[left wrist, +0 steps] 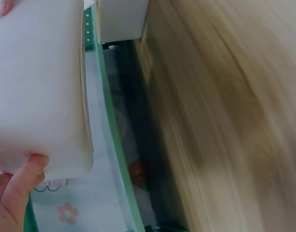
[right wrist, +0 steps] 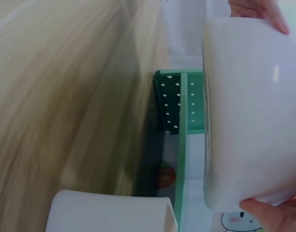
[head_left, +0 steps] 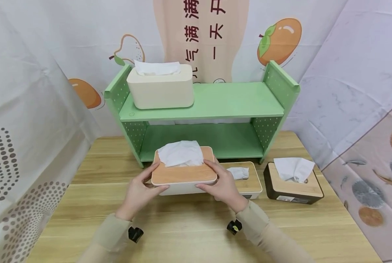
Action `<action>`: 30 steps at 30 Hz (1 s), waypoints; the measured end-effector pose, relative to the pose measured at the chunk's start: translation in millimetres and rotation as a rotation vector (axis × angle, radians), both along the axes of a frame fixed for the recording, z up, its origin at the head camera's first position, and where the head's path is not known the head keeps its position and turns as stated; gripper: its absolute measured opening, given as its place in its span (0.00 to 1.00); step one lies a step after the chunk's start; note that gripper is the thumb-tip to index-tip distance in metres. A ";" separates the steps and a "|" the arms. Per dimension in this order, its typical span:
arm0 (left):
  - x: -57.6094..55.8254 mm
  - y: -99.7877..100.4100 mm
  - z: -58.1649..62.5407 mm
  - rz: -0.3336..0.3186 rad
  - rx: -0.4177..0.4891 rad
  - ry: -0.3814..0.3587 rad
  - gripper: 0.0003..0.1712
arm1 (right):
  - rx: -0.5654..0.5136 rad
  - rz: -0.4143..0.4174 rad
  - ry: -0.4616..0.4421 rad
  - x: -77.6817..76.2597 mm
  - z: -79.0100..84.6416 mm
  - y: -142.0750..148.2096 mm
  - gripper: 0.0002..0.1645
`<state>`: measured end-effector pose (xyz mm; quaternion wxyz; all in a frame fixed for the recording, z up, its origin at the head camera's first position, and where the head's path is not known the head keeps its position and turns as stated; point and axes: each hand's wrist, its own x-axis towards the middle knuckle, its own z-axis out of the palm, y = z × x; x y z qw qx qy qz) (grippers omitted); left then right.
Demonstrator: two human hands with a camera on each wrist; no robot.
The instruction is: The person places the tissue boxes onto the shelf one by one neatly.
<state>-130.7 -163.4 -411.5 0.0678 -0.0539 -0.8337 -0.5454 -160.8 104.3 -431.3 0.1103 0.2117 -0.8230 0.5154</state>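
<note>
Both hands hold a white tissue box [head_left: 183,175] with a wooden lid and a white tissue sticking out of its top. My left hand [head_left: 140,195] grips the box's left end, thumb on the front wall and fingers at the side. At the opposite end my right hand [head_left: 227,186] grips it the same way. The box is raised off the table, in front of the lower shelf; the wrist views show the smooth white wall of the box [left wrist: 41,92] above the wood. Its back side is hidden in the head view.
A green two-tier shelf [head_left: 229,100] stands behind, with a cream tissue box [head_left: 163,89] on its top left. On the table [head_left: 94,204], a white tissue box with bamboo lid [head_left: 252,182] sits partly behind my right hand. Farther right is a black tissue box [head_left: 294,182] with wooden lid.
</note>
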 end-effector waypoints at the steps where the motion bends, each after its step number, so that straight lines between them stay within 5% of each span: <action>1: -0.1 1.5 1.1 0.001 0.013 0.001 0.44 | -0.010 -0.006 -0.004 0.3 1.2 1.2 0.45; 6: -2.8 9.3 6.3 0.014 0.053 0.047 0.42 | -0.074 -0.024 -0.008 2.1 7.9 6.7 0.45; 18: -9.1 30.3 20.6 0.073 0.094 0.144 0.38 | -0.143 -0.085 0.174 3.8 23.0 21.0 0.39; 30: -17.3 47.6 47.4 -0.069 0.052 0.311 0.29 | -0.182 -0.143 0.284 -0.3 48.3 41.5 0.35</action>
